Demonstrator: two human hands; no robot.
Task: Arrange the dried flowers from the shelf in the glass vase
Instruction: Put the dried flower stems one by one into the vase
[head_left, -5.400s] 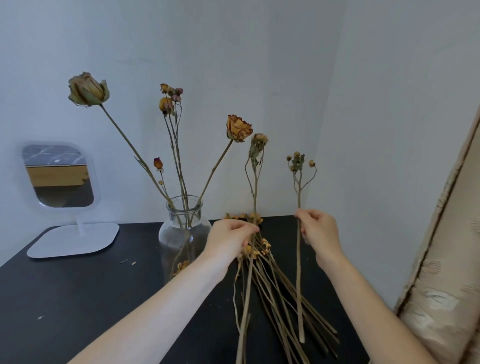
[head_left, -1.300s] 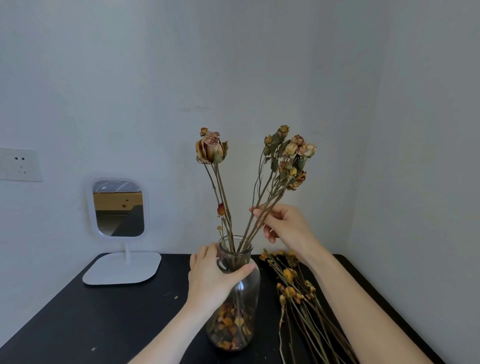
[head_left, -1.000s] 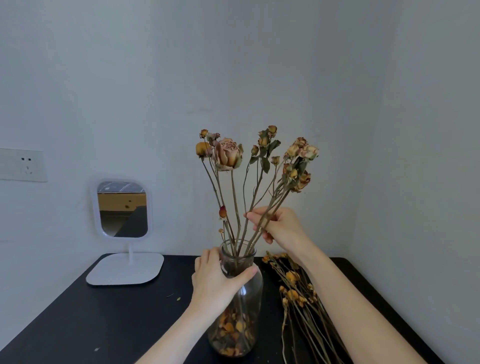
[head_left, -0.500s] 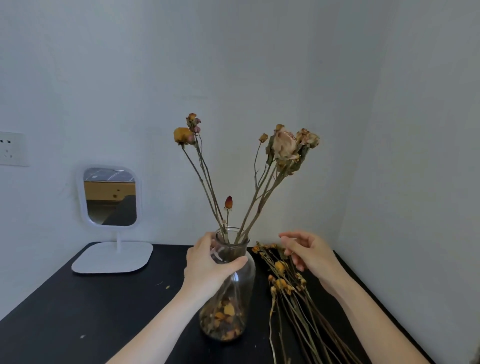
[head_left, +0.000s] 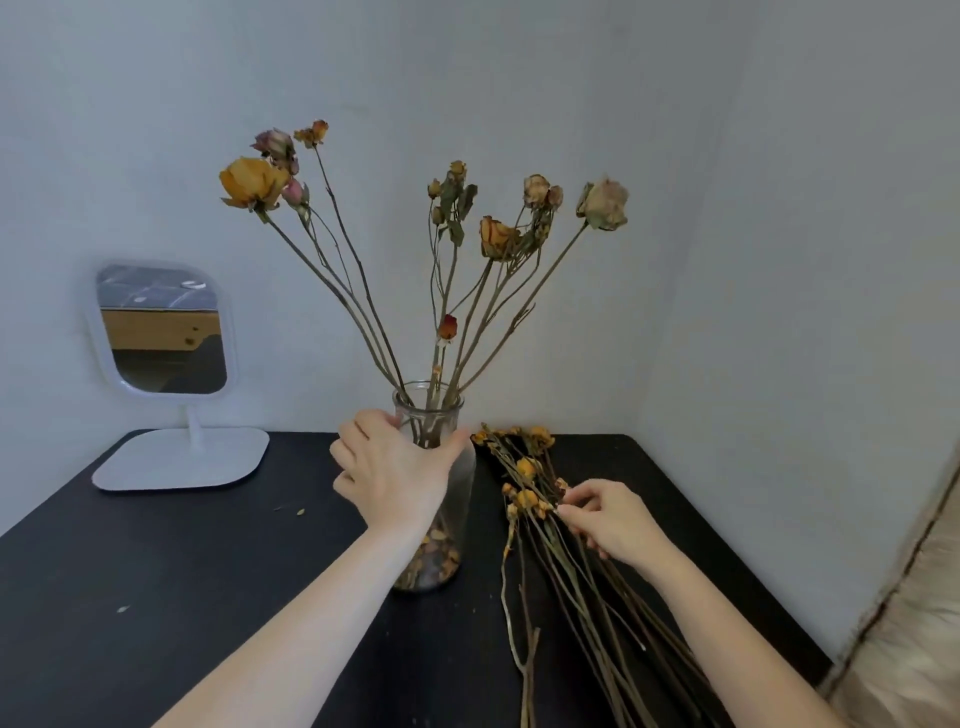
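A clear glass vase (head_left: 451, 415) stands mid-shelf on the black top, with fallen petals at its bottom. Several dried roses (head_left: 496, 236) on long stems fan out of its neck. My left hand (head_left: 392, 475) wraps around the vase's shoulder and grips it. To the right a loose pile of dried yellow-budded flowers (head_left: 563, 566) lies flat on the shelf. My right hand (head_left: 605, 519) rests on that pile, fingertips pinching stems just below the yellow heads.
A white stand mirror (head_left: 163, 332) with a flat base (head_left: 182, 460) sits at the back left. The black shelf top (head_left: 156, 587) carries a few petal crumbs. Walls close in behind and on the right; patterned fabric (head_left: 914, 634) hangs lower right.
My right hand let go of the stems standing in the vase, dropped to the pile on the shelf and closed on stems there. The roses spread wider. My left hand stays on the vase.
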